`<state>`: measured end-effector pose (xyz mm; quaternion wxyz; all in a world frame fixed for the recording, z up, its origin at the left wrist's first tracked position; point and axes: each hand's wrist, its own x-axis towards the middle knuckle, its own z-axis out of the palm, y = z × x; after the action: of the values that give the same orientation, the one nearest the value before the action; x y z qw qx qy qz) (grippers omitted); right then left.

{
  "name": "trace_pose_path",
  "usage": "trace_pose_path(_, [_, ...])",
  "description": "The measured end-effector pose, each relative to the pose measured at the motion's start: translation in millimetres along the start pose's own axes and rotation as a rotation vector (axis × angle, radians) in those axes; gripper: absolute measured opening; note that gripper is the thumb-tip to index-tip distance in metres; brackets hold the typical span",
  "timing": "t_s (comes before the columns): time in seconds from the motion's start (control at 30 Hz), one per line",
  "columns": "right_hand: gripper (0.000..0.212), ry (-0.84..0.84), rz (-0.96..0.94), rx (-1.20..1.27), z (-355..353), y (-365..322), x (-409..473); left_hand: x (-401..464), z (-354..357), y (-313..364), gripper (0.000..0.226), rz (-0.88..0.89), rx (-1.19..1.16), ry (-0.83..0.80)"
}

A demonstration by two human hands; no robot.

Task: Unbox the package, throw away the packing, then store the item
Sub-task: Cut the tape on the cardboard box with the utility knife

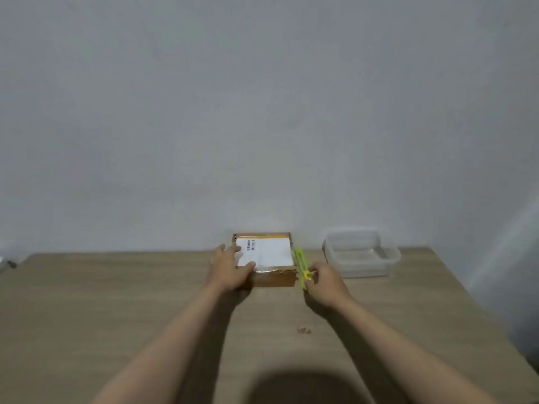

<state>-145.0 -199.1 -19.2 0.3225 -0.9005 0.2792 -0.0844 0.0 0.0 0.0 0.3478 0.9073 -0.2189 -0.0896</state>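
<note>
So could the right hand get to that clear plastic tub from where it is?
Probably yes. The right hand is at the yellow cutter beside the cardboard box, and the clear tub sits just to its right on the table with nothing between them. It would likely need to release the cutter first.

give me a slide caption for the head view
Left hand steadies the sealed box; right hand grips the yellow cutter.

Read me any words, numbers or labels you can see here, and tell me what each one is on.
Nothing can be quoted as it reads.
White shipping label on the cardboard box: barcodes and small print, too blurred to read.
Yellow box cutter: no text visible.
Clear plastic container: no text visible.
</note>
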Motion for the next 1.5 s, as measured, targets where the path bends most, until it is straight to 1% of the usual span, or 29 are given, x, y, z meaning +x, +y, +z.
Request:
trace_pose_path(0.07, [0.036,0.009,0.027,-0.014,6,2,8,10,5,-9,0.067,-0.029,-0.067,-0.006])
trace_pose_path(0.17, [0.044,-0.007,0.065,-0.042,15,3,17,17,12,-19,0.068,-0.039,-0.146,-0.071])
trace_pose_path(0.23, [0.045,-0.011,0.099,-0.041,22,5,23,21,18,-21,0.070,-0.030,-0.204,-0.093])
trace_pose_path(0.33, [0.043,-0.019,0.131,-0.046,28,12,33,22,25,-27,0.071,-0.038,-0.282,-0.084])
trace_pose_path(0.47, [0.047,-0.040,0.142,0.020,20,10,37,21,27,-31,0.072,-0.040,-0.318,-0.098])
trace_pose_path(0.63, [0.047,-0.101,0.155,0.092,13,10,30,18,27,-32,0.074,-0.038,-0.369,-0.107])
trace_pose_path(0.7, [0.046,-0.067,0.176,0.168,11,9,27,21,31,-38,0.079,-0.077,-0.394,-0.115])
trace_pose_path(0.77, [0.043,0.010,0.177,0.290,8,5,24,25,37,-46,0.079,-0.100,-0.397,-0.141])
trace_pose_path(0.83, [0.042,0.069,0.131,0.405,2,-4,23,23,34,-44,0.077,-0.101,-0.391,-0.151])
trace_pose_path(0.9, [0.043,0.074,0.043,0.412,-2,-14,28,20,30,-39,0.077,-0.083,-0.383,-0.152])
trace_pose_path(1.0, [0.045,0.023,-0.045,0.377,-1,-28,40,19,29,-35,0.075,-0.072,-0.405,-0.144])
trace_pose_path(1.13, [0.043,-0.047,-0.072,0.292,8,-35,50,19,30,-35,0.074,-0.071,-0.426,-0.148])
trace_pose_path(1.23, [0.041,-0.052,-0.059,0.220,15,-30,52,17,27,-34,0.074,-0.063,-0.430,-0.158])
trace_pose_path(1.33, [0.042,-0.150,-0.020,0.296,16,-28,49,16,26,-30,0.073,-0.054,-0.451,-0.168])
trace_pose_path(1.4, [0.046,-0.217,-0.017,0.368,19,-30,49,17,27,-31,0.074,-0.062,-0.467,-0.174])
trace_pose_path(1.5, [0.051,-0.208,0.001,0.378,24,-29,49,19,27,-32,0.075,-0.087,-0.468,-0.166])
